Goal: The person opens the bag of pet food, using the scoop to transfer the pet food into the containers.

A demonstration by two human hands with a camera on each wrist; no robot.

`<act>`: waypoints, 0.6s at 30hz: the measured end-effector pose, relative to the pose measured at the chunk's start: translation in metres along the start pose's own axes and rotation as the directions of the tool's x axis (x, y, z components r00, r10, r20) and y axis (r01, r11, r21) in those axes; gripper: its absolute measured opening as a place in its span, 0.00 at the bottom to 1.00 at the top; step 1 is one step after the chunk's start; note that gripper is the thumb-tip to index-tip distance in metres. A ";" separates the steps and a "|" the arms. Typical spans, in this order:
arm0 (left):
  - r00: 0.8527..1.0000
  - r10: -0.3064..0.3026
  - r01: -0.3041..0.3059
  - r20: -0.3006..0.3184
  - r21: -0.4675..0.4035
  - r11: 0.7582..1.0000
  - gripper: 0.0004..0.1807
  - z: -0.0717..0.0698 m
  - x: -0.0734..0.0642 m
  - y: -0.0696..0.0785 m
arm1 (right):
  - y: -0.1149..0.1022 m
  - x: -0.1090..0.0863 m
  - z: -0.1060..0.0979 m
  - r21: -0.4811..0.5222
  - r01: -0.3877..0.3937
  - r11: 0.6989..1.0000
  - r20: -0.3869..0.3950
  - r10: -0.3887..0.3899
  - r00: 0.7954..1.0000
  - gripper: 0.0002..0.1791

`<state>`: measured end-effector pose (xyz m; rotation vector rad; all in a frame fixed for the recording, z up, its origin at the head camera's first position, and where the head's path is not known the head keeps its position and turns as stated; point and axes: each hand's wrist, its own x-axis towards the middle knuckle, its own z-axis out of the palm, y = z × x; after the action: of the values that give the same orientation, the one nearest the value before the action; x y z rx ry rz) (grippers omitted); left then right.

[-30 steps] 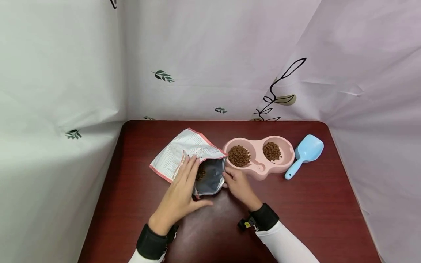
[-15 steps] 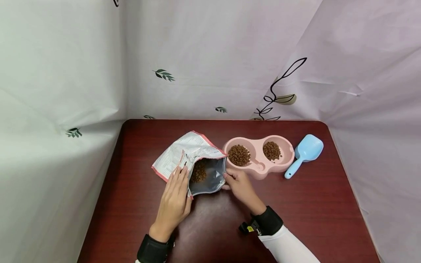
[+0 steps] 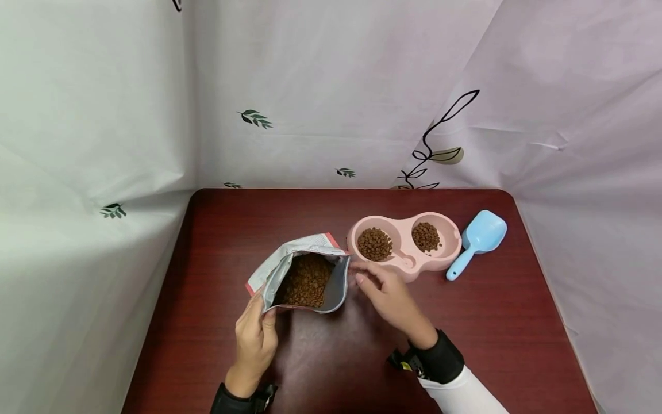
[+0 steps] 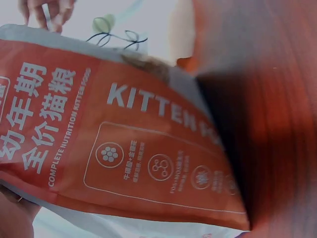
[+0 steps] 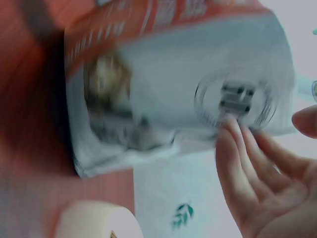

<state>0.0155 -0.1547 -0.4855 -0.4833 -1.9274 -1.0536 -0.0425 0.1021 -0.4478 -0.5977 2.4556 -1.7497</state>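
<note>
A kitten food bag (image 3: 281, 264) stands on the table with its mouth wide towards the head camera. Brown kibble (image 3: 306, 282) shows inside it. At the bag's near left edge my left hand (image 3: 254, 339) grips the rim, thumb in front and fingers behind. The orange printed front of the bag (image 4: 129, 148) fills much of the left wrist view. My right hand (image 3: 390, 299) is by the bag's right edge, fingers loosely extended. In the right wrist view, fingertips of the right hand (image 5: 267, 183) overlap the bag's white side, and the thumb stays apart.
Right of the bag is a pink double bowl (image 3: 405, 237) with a small heap of kibble in each hollow. A light blue scoop (image 3: 483, 233) lies beyond it, handle towards the front. Behind the dark red table (image 3: 248, 215) hangs a pale patterned cloth (image 3: 310, 75).
The bag has tipped upright and its mouth has spread, showing more kibble. My left hand went from lying flat on it to gripping its rim. My right hand let go of the right edge.
</note>
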 end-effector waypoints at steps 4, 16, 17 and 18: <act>0.997 -0.077 0.077 -0.016 -0.008 0.997 0.25 -0.009 -0.003 -0.004 | 0.004 0.014 -0.003 -0.099 0.100 0.990 -0.046 -0.105 0.993 0.25; 0.949 -0.308 0.300 -0.074 -0.098 0.949 0.17 -0.002 0.006 -0.015 | -0.017 0.030 0.014 -0.003 0.261 0.965 -0.071 -0.261 0.963 0.14; 0.944 -0.320 0.311 -0.085 -0.102 0.945 0.15 -0.001 0.007 -0.015 | -0.018 0.029 0.014 0.002 0.253 0.967 -0.094 -0.252 0.963 0.13; 0.938 -0.333 0.323 -0.094 -0.106 0.940 0.13 -0.001 0.008 -0.016 | -0.018 0.028 0.015 0.002 0.247 0.969 -0.116 -0.245 0.962 0.13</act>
<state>0.0013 -0.1648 -0.4862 -0.1462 -1.9071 -1.3556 -0.0597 0.0741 -0.4313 -0.8581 2.5337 -1.9412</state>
